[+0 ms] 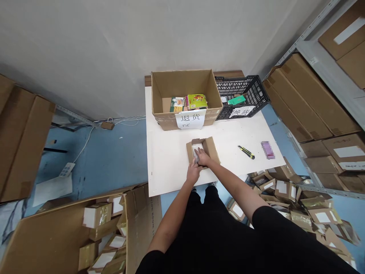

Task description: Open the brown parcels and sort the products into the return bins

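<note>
A small open cardboard box (213, 147) stands on the white table with its flaps up. Inside it lies a pale item (196, 147), greyish-white and perhaps wrapped in plastic; its kind is not clear. My right hand (202, 156) reaches into the box, its fingers closed against this item. At the near left edge of the box is my left hand (194, 170), its fingers curled in and close to the right hand. What the left fingers grip is too small and partly hidden to make out.
Behind stands a large carton (159, 120) holding books (197, 101), beside a black plastic crate (258, 91). A yellow-black box cutter (246, 152) and a blurred purple object (267, 150) lie on the table's (167, 163) right. Parcels (98, 215) fill a big carton at lower left; more lie at lower right.
</note>
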`<action>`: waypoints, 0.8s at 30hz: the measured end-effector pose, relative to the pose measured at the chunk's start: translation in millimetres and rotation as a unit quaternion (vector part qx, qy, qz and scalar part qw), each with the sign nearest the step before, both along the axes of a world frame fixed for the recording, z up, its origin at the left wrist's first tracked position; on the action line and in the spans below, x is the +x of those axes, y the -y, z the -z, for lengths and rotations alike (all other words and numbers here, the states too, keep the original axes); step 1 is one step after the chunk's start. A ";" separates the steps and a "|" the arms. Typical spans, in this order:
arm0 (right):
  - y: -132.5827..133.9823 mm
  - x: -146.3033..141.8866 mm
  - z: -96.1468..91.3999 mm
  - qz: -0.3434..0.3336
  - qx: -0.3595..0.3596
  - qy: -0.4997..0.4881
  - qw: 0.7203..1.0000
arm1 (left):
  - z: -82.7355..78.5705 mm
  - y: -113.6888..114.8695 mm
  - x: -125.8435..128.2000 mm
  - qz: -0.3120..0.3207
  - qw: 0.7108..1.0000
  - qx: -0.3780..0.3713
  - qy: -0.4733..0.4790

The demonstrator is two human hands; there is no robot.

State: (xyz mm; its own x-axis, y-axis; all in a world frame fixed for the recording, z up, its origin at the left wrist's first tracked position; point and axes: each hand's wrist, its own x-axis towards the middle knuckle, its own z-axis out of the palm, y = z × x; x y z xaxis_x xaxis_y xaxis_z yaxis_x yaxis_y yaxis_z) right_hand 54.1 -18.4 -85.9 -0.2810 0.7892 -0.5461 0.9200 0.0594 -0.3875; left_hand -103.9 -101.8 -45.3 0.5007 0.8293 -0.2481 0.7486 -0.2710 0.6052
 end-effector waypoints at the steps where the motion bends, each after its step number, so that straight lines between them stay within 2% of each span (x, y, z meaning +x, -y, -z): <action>1: 0.8 -0.7 2.1 -0.011 -0.002 -0.011 1.000 | 0.1 0.2 -0.1 0.000 1.000 -0.003 0.001; 5: -1.9 -9.9 12.6 -0.039 -0.007 0.023 0.999 | 2.9 -0.2 -0.3 0.000 1.000 -0.001 0.018; 10: -10.5 -24.3 20.5 -0.038 0.043 0.074 0.996 | 8.2 -1.8 -3.4 0.006 1.000 0.007 0.023; 14: -12.3 -17.6 15.2 -0.017 0.063 0.048 0.997 | 12.1 -1.7 -3.6 0.003 1.000 0.013 0.008; 18: -9.4 -4.6 7.1 -0.025 0.043 0.079 0.996 | 14.1 -2.1 1.9 -0.010 1.000 0.017 0.015; 24: -1.7 4.3 0.6 -0.018 0.052 0.062 0.997 | 5.9 -9.1 8.8 -0.023 0.999 -0.017 0.016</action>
State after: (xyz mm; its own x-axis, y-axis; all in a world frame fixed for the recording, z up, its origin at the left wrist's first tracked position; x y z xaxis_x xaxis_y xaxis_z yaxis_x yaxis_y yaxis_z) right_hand 58.4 -16.7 -86.6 -0.2455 0.8338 -0.4945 0.9571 0.1275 -0.2603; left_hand -95.1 -92.6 -51.2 0.4697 0.8432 -0.2614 0.7406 -0.2151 0.6366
